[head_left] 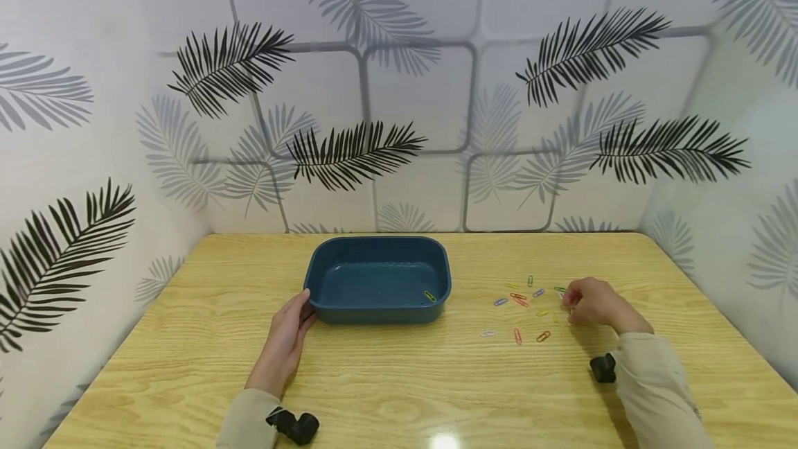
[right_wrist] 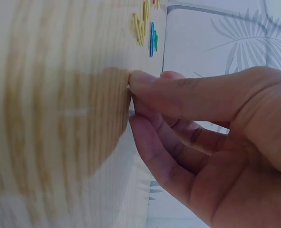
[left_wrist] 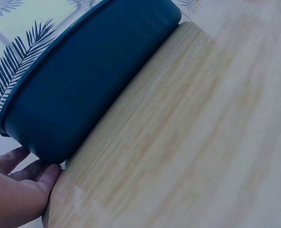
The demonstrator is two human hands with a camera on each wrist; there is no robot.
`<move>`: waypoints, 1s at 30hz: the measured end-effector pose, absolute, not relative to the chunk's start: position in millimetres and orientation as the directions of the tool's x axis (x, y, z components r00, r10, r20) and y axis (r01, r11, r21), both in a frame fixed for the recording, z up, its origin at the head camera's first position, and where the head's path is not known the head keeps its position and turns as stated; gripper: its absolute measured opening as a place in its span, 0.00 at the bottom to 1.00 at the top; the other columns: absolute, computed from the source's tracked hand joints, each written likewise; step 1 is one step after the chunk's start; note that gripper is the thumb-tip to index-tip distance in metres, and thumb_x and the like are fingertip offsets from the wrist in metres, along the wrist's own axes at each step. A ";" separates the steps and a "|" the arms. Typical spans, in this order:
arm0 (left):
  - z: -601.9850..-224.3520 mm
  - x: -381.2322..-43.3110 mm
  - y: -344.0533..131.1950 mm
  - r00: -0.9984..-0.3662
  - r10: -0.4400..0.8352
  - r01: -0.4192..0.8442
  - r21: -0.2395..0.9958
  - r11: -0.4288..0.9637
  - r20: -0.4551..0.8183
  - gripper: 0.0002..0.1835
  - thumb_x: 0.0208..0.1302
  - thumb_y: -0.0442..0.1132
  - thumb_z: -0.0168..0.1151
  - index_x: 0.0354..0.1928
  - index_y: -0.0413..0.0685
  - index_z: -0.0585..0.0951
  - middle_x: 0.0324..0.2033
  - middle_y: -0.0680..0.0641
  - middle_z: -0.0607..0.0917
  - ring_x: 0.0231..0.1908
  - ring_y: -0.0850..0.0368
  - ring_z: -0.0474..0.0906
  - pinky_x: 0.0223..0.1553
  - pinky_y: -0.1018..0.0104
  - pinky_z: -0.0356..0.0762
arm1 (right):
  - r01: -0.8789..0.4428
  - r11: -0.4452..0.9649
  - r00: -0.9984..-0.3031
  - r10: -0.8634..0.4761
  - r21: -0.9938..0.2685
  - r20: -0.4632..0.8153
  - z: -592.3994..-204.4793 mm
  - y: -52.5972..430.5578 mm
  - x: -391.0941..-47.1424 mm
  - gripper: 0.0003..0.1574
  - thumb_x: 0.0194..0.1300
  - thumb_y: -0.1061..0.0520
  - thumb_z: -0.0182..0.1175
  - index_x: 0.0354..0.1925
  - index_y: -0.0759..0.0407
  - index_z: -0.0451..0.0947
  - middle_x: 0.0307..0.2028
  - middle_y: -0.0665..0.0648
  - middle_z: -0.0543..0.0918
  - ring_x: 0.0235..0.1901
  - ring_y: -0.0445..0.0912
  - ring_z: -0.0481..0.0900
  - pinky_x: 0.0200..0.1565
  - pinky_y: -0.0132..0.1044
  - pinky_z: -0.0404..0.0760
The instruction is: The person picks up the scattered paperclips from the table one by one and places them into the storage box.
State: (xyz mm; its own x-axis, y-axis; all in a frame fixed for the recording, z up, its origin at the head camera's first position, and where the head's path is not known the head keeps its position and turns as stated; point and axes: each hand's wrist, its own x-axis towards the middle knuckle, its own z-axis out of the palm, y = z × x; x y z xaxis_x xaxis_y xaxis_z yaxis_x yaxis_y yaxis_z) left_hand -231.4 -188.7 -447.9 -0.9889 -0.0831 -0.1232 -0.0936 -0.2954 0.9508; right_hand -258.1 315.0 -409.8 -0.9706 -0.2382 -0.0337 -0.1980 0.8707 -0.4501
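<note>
Dark-blue tub point(head_left: 377, 316) gripped by L hand point(head_left: 288, 338); R hand point(head_left: 593, 303) fingers narrow near paperclips point(head_left: 517, 336), can't tell if holding; prob pickup, nxt needs firm pinch.

Leaf-patterned wall point(head_left: 418, 99) behind wooden table point(head_left: 399, 383).

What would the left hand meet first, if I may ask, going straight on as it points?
The dark blue tub, apparently at its near left corner, which the left hand seems to touch.

Pale leaf-print walls point(head_left: 418, 106), light wood-grain table point(head_left: 386, 380), bright glare spot point(head_left: 445, 441)
</note>
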 end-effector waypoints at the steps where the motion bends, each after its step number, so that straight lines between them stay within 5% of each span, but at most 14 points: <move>1: -447.5 -231.5 -188.5 -0.989 -0.082 -0.094 0.951 -0.296 -0.123 0.30 0.77 0.44 0.44 0.71 0.30 0.56 0.67 0.34 0.60 0.65 0.48 0.58 0.67 0.57 0.57 | -0.199 0.869 -0.970 -0.239 -0.454 -0.032 -409.6 315.1 -258.1 0.12 0.46 0.71 0.68 0.29 0.66 0.75 0.26 0.54 0.74 0.28 0.48 0.68 0.31 0.40 0.69; 30: -448.5 -231.3 -188.9 -0.991 -0.075 -0.088 0.953 -0.291 -0.114 0.30 0.78 0.44 0.43 0.71 0.30 0.55 0.68 0.34 0.60 0.66 0.47 0.57 0.67 0.57 0.56 | -0.251 0.840 -0.955 -0.295 -0.482 -0.017 -410.2 311.3 -256.7 0.08 0.51 0.68 0.68 0.24 0.63 0.77 0.20 0.49 0.76 0.22 0.44 0.69 0.26 0.37 0.71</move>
State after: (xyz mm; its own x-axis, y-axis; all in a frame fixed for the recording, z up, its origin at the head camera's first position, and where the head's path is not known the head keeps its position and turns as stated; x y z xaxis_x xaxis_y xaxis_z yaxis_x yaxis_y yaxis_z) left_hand -231.3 -188.9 -448.5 -0.9906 -0.0755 -0.1144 -0.0878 -0.2912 0.9526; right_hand -256.7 311.3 -410.2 -0.9553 -0.2952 -0.0171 -0.2508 0.8395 -0.4820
